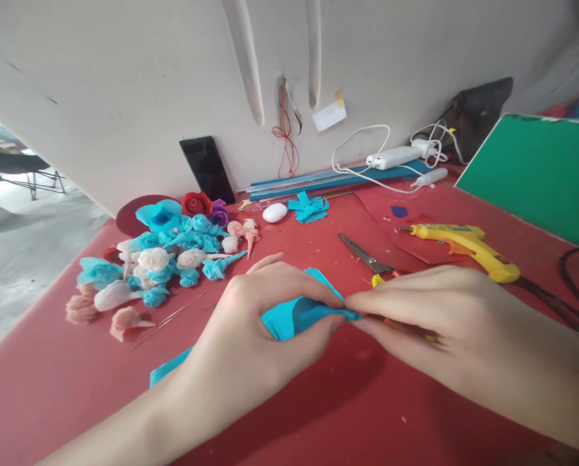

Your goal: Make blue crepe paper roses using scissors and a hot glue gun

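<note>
Blue crepe paper (313,313) is pinched between my two hands above the red tabletop. My left hand (264,317) closes thumb and forefinger on the paper's near side, its other fingers behind. Right beside it, my right hand (425,317) pinches the paper's right end, which looks gathered or twisted. More blue paper (324,279) shows just behind the held piece; whether it is a separate stack I cannot tell. Another folded blue piece (170,367) lies under my left forearm. Scissors (367,255) lie behind my right hand, their handles partly hidden by it.
A pile of paper flowers (153,259) covers the left side, with thin wires (167,318) in front. A white egg-shaped object (274,213) and blue paper strips (309,207) lie farther back. A yellow glue gun (464,246) is at right. A phone (207,169) leans on the wall.
</note>
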Available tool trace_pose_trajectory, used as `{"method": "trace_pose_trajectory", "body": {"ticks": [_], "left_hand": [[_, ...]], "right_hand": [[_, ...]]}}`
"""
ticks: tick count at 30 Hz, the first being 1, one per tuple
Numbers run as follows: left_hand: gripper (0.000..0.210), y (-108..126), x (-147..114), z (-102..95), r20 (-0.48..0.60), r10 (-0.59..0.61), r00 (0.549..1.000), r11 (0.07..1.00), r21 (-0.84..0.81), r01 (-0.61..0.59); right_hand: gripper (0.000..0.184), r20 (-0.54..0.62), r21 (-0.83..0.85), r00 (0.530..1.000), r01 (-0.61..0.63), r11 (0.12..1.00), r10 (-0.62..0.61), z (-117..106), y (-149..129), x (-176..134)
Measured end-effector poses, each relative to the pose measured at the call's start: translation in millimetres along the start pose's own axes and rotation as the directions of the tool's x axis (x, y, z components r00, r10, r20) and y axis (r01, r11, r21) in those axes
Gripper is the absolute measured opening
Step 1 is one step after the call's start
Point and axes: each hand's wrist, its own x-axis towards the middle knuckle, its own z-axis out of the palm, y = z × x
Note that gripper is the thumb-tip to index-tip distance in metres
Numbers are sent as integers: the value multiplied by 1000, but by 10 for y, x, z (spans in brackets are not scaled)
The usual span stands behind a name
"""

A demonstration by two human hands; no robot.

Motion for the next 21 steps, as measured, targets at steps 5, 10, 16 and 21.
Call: {"method": "trace_pose_trajectory", "body": {"ticks": [5,10,16,21], "left_hand": [[16,24,-15,4,-68,25,997,1000,-6,-26],[22,12,-25,24,-95,6,995,995,-101,-16],[21,-49,-72,40,-80,8,997,992,-125,-18],[23,-76,-84,61,-80,39,996,990,-131,-49]], "right_hand": [[14,-30,1,1000,-1,1000,1,-49,-63,57],[11,-81,61,997,24,998,-19,-92,-127,126],[16,-186,97,983,19,995,0,-83,-182,170],[18,-180,124,982,-32,992,54,-83,-201,185]]}}
